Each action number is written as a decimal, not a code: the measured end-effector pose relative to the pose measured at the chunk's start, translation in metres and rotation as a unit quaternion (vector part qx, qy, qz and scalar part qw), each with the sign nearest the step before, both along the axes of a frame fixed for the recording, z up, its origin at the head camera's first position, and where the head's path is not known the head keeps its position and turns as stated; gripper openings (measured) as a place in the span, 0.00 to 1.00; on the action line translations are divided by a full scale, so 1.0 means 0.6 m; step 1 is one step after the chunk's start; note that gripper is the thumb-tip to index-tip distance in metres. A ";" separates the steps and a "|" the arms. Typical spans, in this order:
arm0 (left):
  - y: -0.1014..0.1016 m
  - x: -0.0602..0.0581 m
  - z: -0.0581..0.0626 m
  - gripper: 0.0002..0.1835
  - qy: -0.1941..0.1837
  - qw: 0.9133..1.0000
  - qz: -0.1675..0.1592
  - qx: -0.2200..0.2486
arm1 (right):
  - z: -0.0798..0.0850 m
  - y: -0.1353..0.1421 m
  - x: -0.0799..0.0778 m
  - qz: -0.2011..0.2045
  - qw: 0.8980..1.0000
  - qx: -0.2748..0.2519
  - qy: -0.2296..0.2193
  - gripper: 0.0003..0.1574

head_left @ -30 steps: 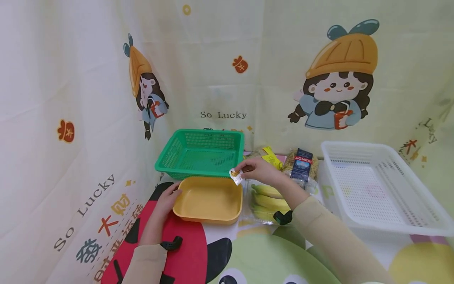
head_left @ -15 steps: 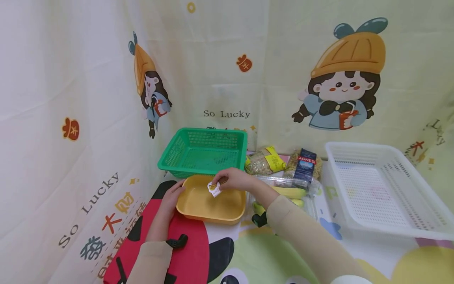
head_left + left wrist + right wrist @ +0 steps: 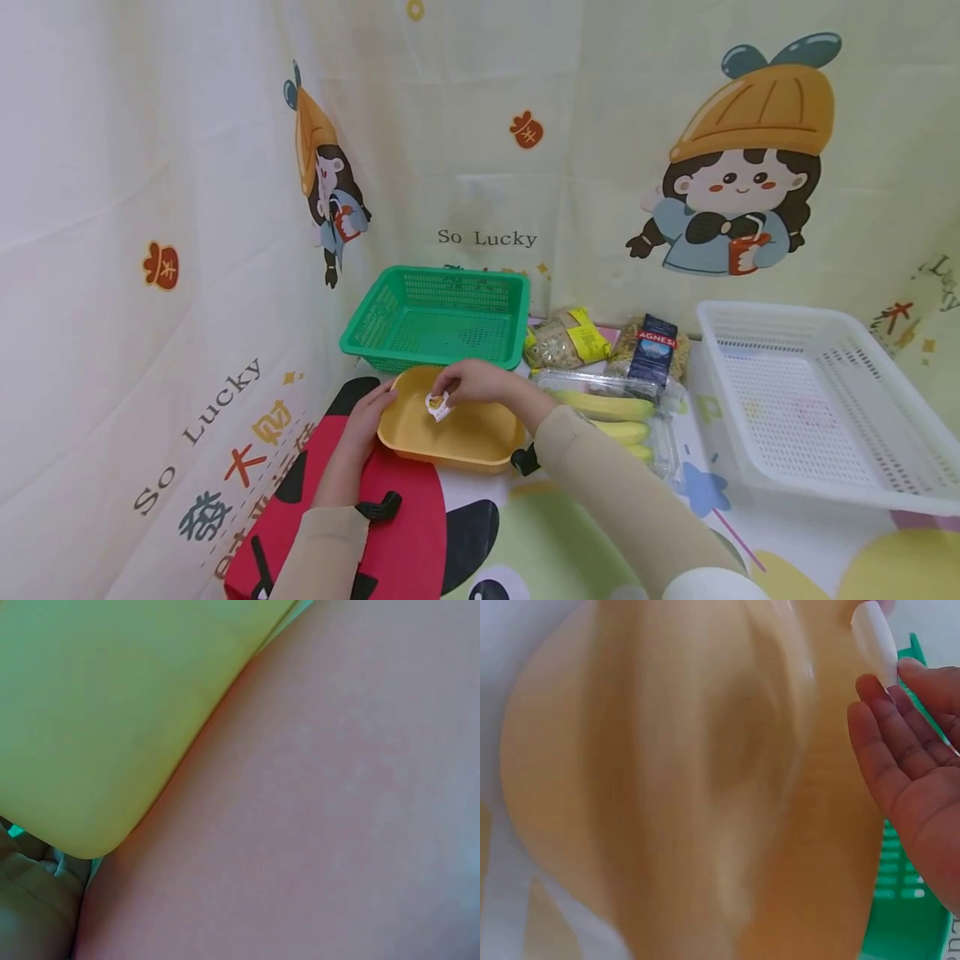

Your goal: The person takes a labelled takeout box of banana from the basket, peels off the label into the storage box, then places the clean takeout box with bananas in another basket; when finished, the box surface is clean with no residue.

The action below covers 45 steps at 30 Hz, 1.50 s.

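A small white label (image 3: 437, 407) with a banana picture is pinched between the thumb and fingers of my right hand (image 3: 477, 382). In the head view it hangs over the left part of a yellow plastic basin (image 3: 468, 462); whether it touches the basin I cannot tell. The right wrist view shows the label (image 3: 875, 641) bent at my fingertips. With my left hand (image 3: 367, 417) I grip the basin's left side; the left wrist view has its wall (image 3: 112, 727) lying against the hand, with curled fingers (image 3: 34, 900) partly visible below.
Behind the basin stands a green mesh basket (image 3: 442, 333). To the right lie a clear tray of bananas (image 3: 607, 407), a yellow-labelled bag (image 3: 567, 340) and an AGNESI pasta bag (image 3: 651, 348). A white basket (image 3: 817, 492) sits far right; printed curtains (image 3: 480, 158) enclose the back and left.
My right hand has carried the label leftward, from the basin's right edge to over its left part. The left hand keeps its grip on the basin. The view has shifted slightly.
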<state>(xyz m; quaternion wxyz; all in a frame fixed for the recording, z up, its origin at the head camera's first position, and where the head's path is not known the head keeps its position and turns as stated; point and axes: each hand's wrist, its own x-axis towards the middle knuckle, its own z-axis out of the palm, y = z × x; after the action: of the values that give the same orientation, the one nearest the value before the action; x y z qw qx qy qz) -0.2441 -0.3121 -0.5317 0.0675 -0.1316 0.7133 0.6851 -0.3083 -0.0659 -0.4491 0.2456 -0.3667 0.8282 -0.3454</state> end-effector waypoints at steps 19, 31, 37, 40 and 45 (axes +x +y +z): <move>0.006 -0.001 0.006 0.25 -0.012 1.000 -0.006 -0.008 | -0.044 -0.015 0.000 -0.012 0.996 0.085 -0.004 0.09; 0.004 -0.002 0.001 0.24 -0.012 1.000 0.006 -0.005 | -0.034 -0.017 0.011 -0.034 0.994 0.097 -0.040 0.09; 0.004 -0.002 0.000 0.24 -0.015 1.000 0.002 -0.002 | -0.035 -0.018 0.013 -0.040 0.993 0.106 -0.036 0.08; 0.004 -0.002 0.002 0.25 -0.015 1.000 -0.002 -0.005 | -0.035 -0.016 0.013 -0.034 0.993 0.106 -0.035 0.07; 0.004 0.000 0.004 0.25 -0.014 1.000 0.000 -0.002 | -0.036 -0.005 0.009 -0.017 0.994 0.089 -0.059 0.09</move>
<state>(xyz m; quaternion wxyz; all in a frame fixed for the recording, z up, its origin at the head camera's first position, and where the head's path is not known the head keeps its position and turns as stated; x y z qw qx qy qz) -0.2441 -0.3098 -0.5294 0.0774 -0.1411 0.7134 0.6820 -0.3029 -0.0689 -0.4710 0.3196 -0.3087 0.8457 -0.2955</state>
